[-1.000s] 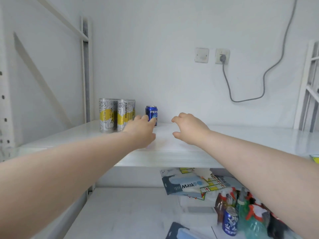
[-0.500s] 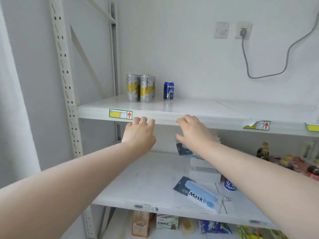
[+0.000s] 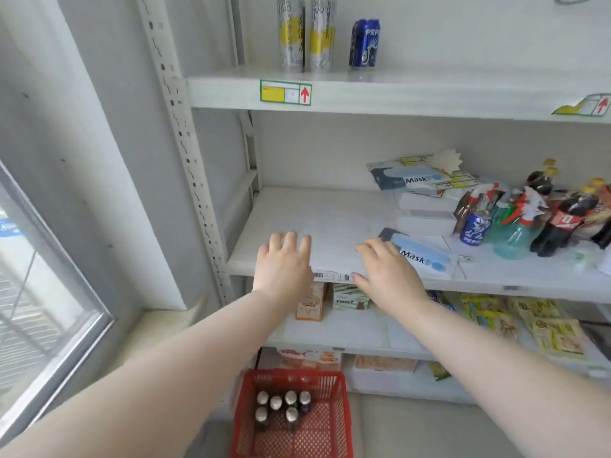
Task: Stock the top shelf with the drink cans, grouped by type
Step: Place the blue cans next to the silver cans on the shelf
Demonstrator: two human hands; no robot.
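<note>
Red basket (image 3: 344, 421) of cans (image 3: 276, 403) now shows below; left hand (image 3: 282, 266) and right hand (image 3: 385, 274), empty and relaxed, have dropped to the middle shelf's (image 3: 330, 216) front edge.

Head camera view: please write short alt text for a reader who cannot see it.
The left hand and right hand reach forward, open and empty, before a white shelf rack. On the top shelf stand two tall silver-yellow cans and one blue can; a red basket on the floor holds more cans.
</note>
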